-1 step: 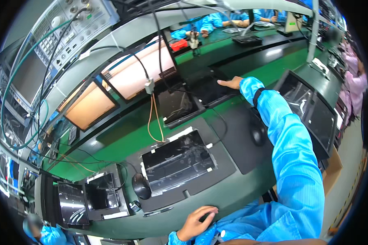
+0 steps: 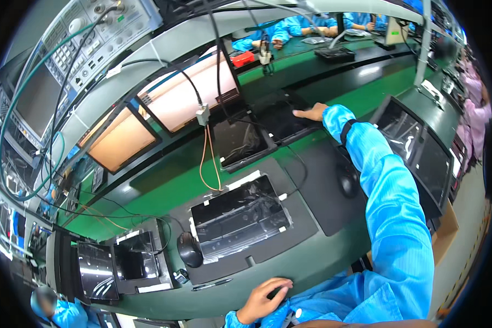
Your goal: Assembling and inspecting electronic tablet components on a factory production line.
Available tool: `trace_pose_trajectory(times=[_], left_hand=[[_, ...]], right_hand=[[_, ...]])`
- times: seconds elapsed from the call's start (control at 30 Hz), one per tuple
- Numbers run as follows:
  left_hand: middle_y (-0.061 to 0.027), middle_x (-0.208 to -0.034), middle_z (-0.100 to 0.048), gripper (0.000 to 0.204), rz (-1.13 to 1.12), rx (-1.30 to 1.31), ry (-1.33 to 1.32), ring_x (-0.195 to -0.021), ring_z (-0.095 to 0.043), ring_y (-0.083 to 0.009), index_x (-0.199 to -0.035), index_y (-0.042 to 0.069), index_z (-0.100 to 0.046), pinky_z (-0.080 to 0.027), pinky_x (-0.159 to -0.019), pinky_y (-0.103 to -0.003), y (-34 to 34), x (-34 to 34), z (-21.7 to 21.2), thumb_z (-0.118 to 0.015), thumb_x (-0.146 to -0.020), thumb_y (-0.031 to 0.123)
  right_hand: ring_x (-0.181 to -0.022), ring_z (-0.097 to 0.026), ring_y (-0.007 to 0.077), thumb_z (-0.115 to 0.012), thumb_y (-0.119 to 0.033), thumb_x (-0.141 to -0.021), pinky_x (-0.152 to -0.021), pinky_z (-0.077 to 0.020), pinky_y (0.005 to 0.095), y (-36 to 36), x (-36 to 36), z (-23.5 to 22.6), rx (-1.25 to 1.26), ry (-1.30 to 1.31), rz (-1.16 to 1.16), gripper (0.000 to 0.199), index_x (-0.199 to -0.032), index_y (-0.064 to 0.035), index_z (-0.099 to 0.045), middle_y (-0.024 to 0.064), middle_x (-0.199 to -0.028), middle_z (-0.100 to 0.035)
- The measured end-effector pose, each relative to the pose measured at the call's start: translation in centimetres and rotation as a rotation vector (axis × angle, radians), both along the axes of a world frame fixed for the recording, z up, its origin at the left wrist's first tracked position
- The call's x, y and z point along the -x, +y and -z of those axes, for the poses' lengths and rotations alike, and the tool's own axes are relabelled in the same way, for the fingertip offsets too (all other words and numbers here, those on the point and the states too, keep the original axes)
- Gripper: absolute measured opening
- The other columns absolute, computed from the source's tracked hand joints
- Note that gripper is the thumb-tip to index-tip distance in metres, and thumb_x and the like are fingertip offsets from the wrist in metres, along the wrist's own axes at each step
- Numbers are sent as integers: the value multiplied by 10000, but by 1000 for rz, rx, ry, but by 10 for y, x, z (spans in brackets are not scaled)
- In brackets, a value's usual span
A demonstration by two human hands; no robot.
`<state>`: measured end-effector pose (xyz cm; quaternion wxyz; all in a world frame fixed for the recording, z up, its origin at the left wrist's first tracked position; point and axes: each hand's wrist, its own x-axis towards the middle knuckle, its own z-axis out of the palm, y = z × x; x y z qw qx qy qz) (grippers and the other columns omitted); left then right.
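Observation:
My right arm, in a blue sleeve with a black band, reaches to the far side of the bench. There my right hand [image 2: 310,113] is at the right end of a dark flat panel [image 2: 281,116]. Its thumb points left over the panel; the other fingers are mostly hidden, so its grip is unclear. At the near bench edge rests my left hand [image 2: 264,299], fingers loosely bent, thumb apart, nothing visible in it. Ahead of it lies a black screen panel [image 2: 240,218] with white tabs, on a dark grey foam board [image 2: 306,221]. Another dark panel [image 2: 238,143] lies left of my right hand.
Black mice [image 2: 189,250] [image 2: 347,181] flank the foam board. A pen [image 2: 212,284] lies near the front edge. Framed panels [image 2: 432,164] stand at right, more panels [image 2: 134,259] at left. Lit monitors [image 2: 188,95], hanging cables and an instrument [image 2: 101,41] are behind. Co-workers sit across.
The whole view has shifted very slightly. Both hands and the panels keep their places.

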<state>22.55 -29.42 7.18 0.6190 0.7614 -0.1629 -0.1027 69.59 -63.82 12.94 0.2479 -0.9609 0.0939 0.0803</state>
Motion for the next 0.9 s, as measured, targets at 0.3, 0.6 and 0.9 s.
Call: trace_pose_trajectory(times=[0.3, 0.6, 0.9], left_hand=[[-126, -997, -728, 106, -97, 51, 137, -953, -698, -255, -1033, 1, -730, -535, -875, -350, -9, -3, 0, -647, -987, 49], [-115, -1054, -757, 166, -101, -42, 7, -980, -731, -231, -1130, 3, -725, -563, -892, -335, -6, 2, 5, -659, -984, 48], [-150, -1043, -733, 139, -136, -12, -57, -935, -739, -240, -1084, -27, -704, -580, -852, -341, -2, 3, 14, -629, -967, -26]], right_hand=[[-1114, -692, 310, -804, -499, -837, -1022, -524, 391, -18, -7, 19, -933, 297, -34, 653, -1209, 25, -687, 185, -1210, -714], [-957, -741, 275, -666, -174, -988, -931, -596, 418, -9, 29, 23, -1553, 137, 52, 266, -1132, 50, -678, 156, -1074, -750], [-822, -646, 211, -706, -185, -963, -796, -548, 401, -89, 81, 6, -1605, -238, 212, 167, -1004, -32, -651, 70, -974, -671]])
